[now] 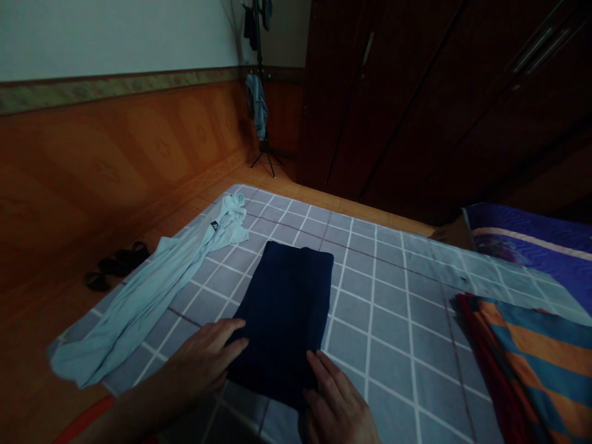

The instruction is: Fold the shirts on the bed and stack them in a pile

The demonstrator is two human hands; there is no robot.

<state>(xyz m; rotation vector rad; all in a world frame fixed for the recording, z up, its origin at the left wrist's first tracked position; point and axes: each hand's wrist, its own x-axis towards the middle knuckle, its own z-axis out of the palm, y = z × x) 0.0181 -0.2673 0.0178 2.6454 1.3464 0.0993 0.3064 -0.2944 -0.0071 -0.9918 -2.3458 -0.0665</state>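
A dark navy garment (287, 308), folded into a rough rectangle, lies on the bed in front of me; whether it is trousers or a shirt I cannot tell. At its near left edge is my left hand (208, 354), thumb and forefinger on the cloth and the other fingers curled at the side. My right hand (340, 398) grips the near right corner, its fingertips on the fabric. Left of the garment, a pale blue piece of clothing (157, 290) with a small dark label stretches along the bed's edge.
The bed (388, 308) has a grey checked sheet. Folded clothes with orange and blue stripes (546, 351) lie at the right, near purple bedding (531, 234). Black sandals (118, 265) sit on the floor at left. Behind stand a coat rack (259, 61) and a dark wardrobe (393, 92).
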